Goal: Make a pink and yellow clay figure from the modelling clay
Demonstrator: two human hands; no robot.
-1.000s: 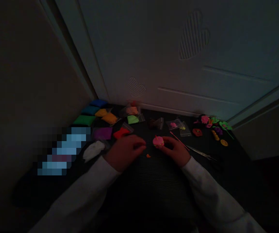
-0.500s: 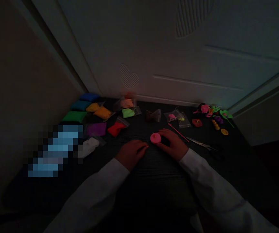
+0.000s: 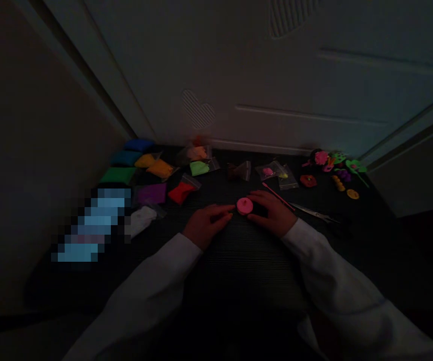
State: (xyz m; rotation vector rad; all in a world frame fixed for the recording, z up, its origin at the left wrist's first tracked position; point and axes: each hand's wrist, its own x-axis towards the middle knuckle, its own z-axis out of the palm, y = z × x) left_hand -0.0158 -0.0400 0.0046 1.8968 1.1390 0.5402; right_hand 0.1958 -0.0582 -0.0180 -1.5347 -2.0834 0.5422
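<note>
A round pink clay piece (image 3: 245,206) with a small raised bit on top sits on the dark table. My right hand (image 3: 271,213) has its thumb and fingers around the right side of this piece. On the other side is my left hand (image 3: 208,223), its index finger stretched toward the clay and its thumb a little apart below. A tiny orange-yellow spot shows at the left thumb tip; I cannot make out what it is. Just beyond my right hand lie a thin pink stick (image 3: 278,196) and scissors (image 3: 316,213) with dark handles.
Bags of coloured clay, among them purple (image 3: 152,193), red (image 3: 181,191) and white (image 3: 143,220), lie left and behind. A blurred lit screen (image 3: 96,223) is at the left. Finished-looking clay shapes (image 3: 321,158) stand back right, before a pale panel (image 3: 224,65).
The view has shifted slightly. My left index finger has straightened out toward the pink clay, leaving a gap above the thumb. My right hand stays around the clay.
</note>
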